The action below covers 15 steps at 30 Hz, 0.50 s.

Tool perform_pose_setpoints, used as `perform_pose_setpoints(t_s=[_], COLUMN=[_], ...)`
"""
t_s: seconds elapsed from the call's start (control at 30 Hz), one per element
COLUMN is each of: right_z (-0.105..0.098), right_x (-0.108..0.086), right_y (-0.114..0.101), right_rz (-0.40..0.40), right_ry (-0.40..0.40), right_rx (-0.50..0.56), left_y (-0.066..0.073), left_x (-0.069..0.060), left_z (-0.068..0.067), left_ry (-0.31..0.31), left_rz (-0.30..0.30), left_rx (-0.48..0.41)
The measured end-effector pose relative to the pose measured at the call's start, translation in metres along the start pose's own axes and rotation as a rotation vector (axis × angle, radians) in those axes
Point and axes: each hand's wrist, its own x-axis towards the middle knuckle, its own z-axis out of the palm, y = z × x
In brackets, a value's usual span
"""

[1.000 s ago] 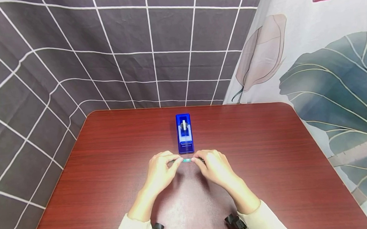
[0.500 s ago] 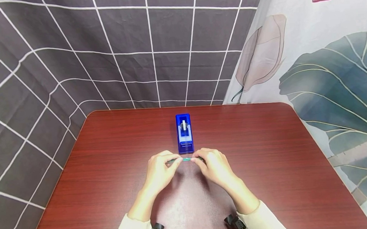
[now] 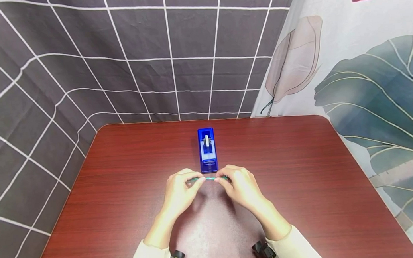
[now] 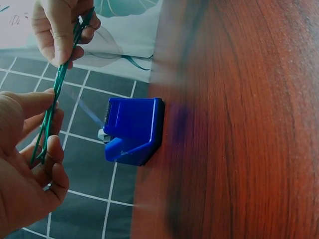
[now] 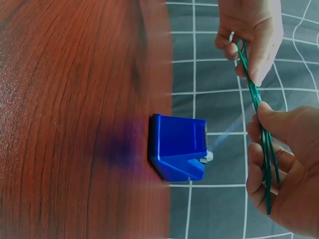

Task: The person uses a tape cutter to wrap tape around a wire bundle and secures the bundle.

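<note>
My left hand (image 3: 180, 191) and right hand (image 3: 243, 186) pinch a bundle of thin green strands (image 3: 210, 178) between thumbs and fingers, one hand towards each end. The bundle is held level above the table, just on the near side of a blue tape dispenser (image 3: 209, 162). In the left wrist view, loose strand ends spread below the left thumb. A clear strip of tape (image 4: 88, 110) stretches from the dispenser towards the middle of the bundle. The right wrist view shows the strip (image 5: 227, 137) faintly too; where it meets the strands is too small to tell.
The dispenser stands on a reddish-brown wooden table (image 3: 129, 162) with a roll in its middle. A dark grid-patterned curtain (image 3: 142, 37) hangs behind and at the left. A white leaf-patterned curtain (image 3: 298, 98) is at the right.
Both hands have shifted very slightly away from me, nearer the dispenser, with the bundle. Between the thumbs the bundle now looks thinner and greener, with less pale shine. The dispenser stays where it was.
</note>
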Motion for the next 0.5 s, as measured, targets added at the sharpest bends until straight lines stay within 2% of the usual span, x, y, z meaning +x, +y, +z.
perform_pose_setpoints(t_s=[0.5], right_z=[0.0009], right_x=[0.0007], right_y=[0.0003], right_rz=[0.026], right_ry=[-0.017], right_rx=[-0.008], left_y=[-0.0009], left_x=[-0.0001], left_z=[0.0002], left_ry=[-0.009], left_rz=[-0.012], left_rx=[-0.016])
